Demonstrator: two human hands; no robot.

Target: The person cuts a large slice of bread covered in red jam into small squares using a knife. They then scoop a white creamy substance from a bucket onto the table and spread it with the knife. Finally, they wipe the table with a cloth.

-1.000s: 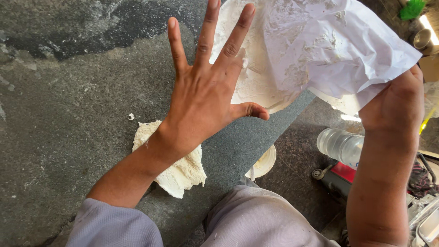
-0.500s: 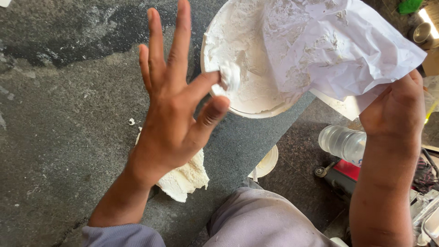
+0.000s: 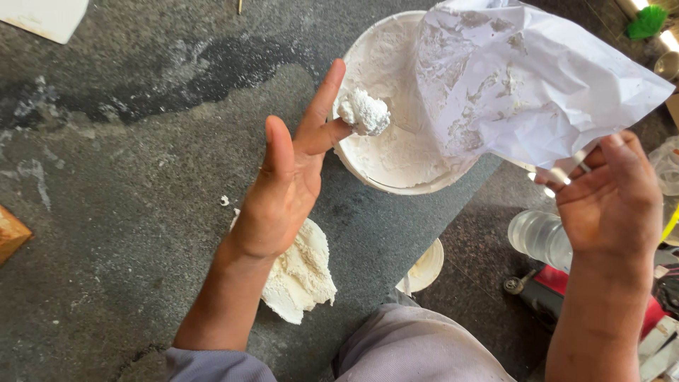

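Observation:
My left hand (image 3: 286, 180) is raised above the grey stone slab (image 3: 113, 212), palm turned right, fingers spread. A lump of white paste (image 3: 363, 112) sits on its fingertips, in front of a white bucket (image 3: 396, 141) coated inside with the same paste. My right hand (image 3: 612, 201) grips the lower edge of a crumpled white paper (image 3: 523, 78) smeared with paste, held over the bucket's right side. A flat heap of white paste (image 3: 300, 272) lies on the slab below my left wrist.
A small white round lid (image 3: 422, 267) lies by my knee. A clear plastic bottle (image 3: 537, 237) and a red tool (image 3: 601, 301) are at the right. A wooden block corner (image 3: 10, 233) shows at the left edge, a white sheet (image 3: 46, 15) at top left.
My left hand turned from flat with spread fingers to palm sideways and scooped a lump of paste from the bucket. The right hand shifted its hold on the paper, palm now visible.

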